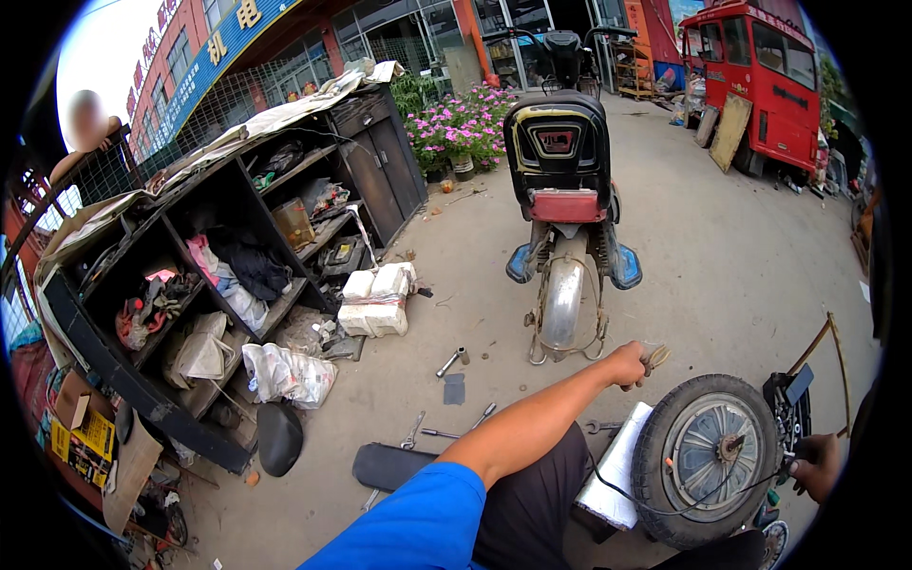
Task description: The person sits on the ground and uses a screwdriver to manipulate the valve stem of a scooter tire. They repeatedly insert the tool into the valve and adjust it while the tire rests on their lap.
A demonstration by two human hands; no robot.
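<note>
My left hand [629, 364] was stretched out ahead of me, clenched around a small brownish thing [655, 356] — too small and blurred to say what, though its tip stuck out past my knuckles toward the right. The loose wheel [708, 459] lay just below and to the right of that fist, near it but not touching, standing roughly on edge with its hub [730, 446] facing me and a thin black cable [655, 503] looping across the tyre. My right hand [817, 465] sat on the far side of the wheel, at the right rim of the view, closed on something dark near the axle end; I couldn't tell exactly what it gripped. So the wheel was between my two hands, the right one nearer the hub, the left one above the tyre's upper left edge. The wheel rested against a white block [617, 465] by my thigh. Ahead stood the scooter [562, 180] with its bare rear fender [563, 299] — directly beyond my left fist. Wrenches [446, 432] lay scattered on the concrete ground [722, 266] to my left, well apart from both hands.
</note>
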